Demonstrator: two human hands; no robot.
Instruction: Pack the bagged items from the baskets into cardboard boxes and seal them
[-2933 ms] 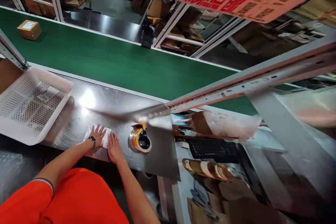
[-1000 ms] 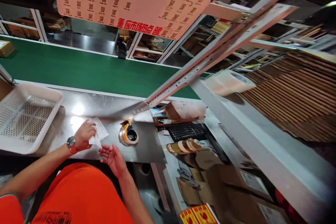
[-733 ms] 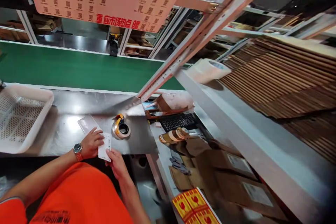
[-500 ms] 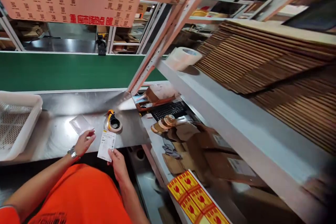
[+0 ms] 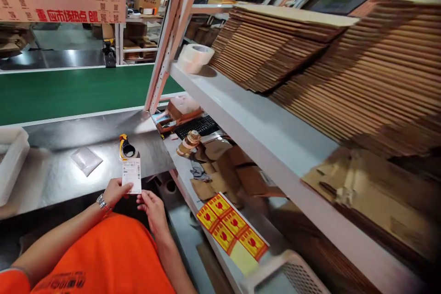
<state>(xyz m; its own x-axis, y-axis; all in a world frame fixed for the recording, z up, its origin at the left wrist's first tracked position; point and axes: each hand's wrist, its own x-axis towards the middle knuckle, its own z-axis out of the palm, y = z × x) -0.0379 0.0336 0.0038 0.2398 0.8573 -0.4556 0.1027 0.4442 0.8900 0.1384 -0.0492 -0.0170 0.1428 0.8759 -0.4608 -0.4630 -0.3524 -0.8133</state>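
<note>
A white shipping label [image 5: 132, 175] with printed text and a barcode is held in front of my orange shirt. My left hand [image 5: 116, 193], with a metal watch at the wrist, grips its lower left edge, thumb on top. At the lower right corner, my right hand [image 5: 152, 210] pinches with thumb and forefinger. Just beyond the label stands a yellow and black tape dispenser [image 5: 127, 148], partly covered by it. To the left, a small clear plastic packet [image 5: 87, 161] lies flat on the metal table [image 5: 51, 183].
A white plastic basket [image 5: 19, 156] is at the left edge. Behind the table runs a green conveyor belt [image 5: 69, 94]. On the right, a shelf [image 5: 241, 115] carries tape rolls [image 5: 195, 58] and stacked cardboard [image 5: 268, 50]. Below are a jar [image 5: 189, 142] and fragile stickers [image 5: 232, 226].
My left hand has moved right and taken hold of the label. My right hand has shifted its grip to the label's corner. The view has turned to the right.
</note>
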